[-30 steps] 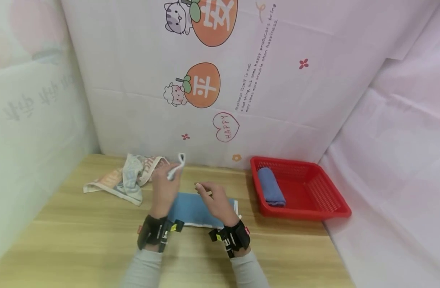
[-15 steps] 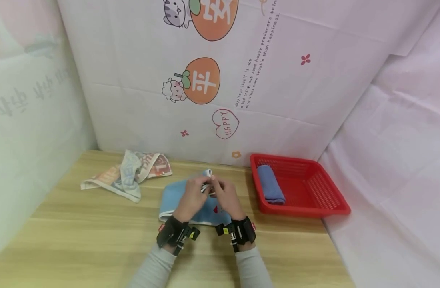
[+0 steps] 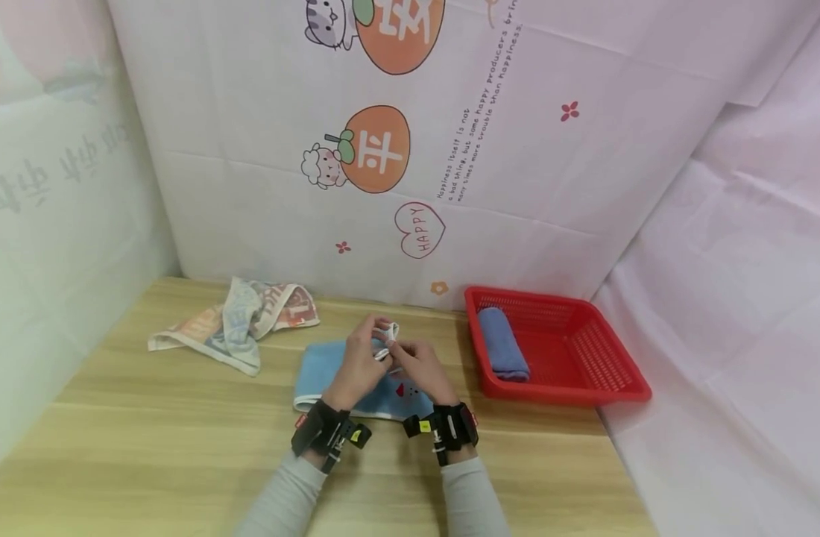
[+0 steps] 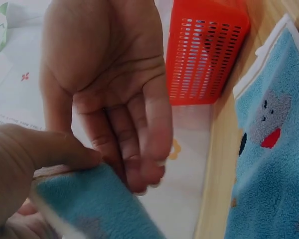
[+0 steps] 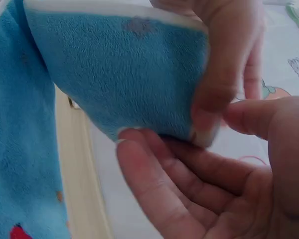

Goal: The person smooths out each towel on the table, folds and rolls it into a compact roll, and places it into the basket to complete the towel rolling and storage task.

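A blue towel (image 3: 323,365) with white trim lies folded on the table in the head view, its far edge raised. My left hand (image 3: 358,365) pinches that white-edged end; in the left wrist view its thumb (image 4: 55,149) presses on the cloth. My right hand (image 3: 420,369) is close beside it. In the right wrist view its loosely bent fingers (image 5: 159,194) lie at the lower edge of the raised towel part (image 5: 114,74), and its thumb (image 5: 249,117) is by the left thumb. A grey animal figure with a red patch (image 4: 274,114) shows on the towel.
A red plastic basket (image 3: 584,399) stands to the right, with a rolled blue-purple towel (image 3: 502,344) along its left side. A crumpled printed cloth (image 3: 238,328) lies at the back left of the wooden table (image 3: 148,447). White printed sheets (image 3: 249,186) surround the table.
A second ago the hands were apart, the left one higher with the white edge. Then they came together over the towel. Since half a second ago, the left fingers have lifted slightly.
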Action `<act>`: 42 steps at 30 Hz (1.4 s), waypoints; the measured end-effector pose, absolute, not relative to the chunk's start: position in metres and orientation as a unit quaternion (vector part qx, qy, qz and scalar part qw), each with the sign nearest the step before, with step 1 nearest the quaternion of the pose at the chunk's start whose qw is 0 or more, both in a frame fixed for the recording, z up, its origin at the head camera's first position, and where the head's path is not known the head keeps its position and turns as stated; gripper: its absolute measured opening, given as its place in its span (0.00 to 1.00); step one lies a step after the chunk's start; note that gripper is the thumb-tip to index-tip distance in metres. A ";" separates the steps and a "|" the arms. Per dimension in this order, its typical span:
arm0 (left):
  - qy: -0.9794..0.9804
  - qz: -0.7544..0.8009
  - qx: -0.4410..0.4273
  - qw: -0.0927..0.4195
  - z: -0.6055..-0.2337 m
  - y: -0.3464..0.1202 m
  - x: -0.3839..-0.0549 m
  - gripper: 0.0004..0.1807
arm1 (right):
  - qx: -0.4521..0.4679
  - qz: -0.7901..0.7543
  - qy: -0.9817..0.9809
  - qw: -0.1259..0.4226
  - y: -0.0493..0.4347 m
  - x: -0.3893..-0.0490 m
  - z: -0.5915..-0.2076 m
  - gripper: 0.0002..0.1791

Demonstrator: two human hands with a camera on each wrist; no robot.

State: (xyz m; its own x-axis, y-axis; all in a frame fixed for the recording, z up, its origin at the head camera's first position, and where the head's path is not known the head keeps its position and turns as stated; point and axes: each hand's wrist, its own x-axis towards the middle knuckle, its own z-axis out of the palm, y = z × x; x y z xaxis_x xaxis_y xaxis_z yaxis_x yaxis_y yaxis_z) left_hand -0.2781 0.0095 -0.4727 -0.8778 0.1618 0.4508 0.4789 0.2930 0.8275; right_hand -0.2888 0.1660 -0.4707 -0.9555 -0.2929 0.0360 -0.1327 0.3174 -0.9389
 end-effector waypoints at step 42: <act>-0.902 -0.367 -0.227 -0.007 -0.492 -0.040 -0.291 0.20 | 0.059 -0.352 0.934 0.021 0.231 -0.288 -0.500 0.23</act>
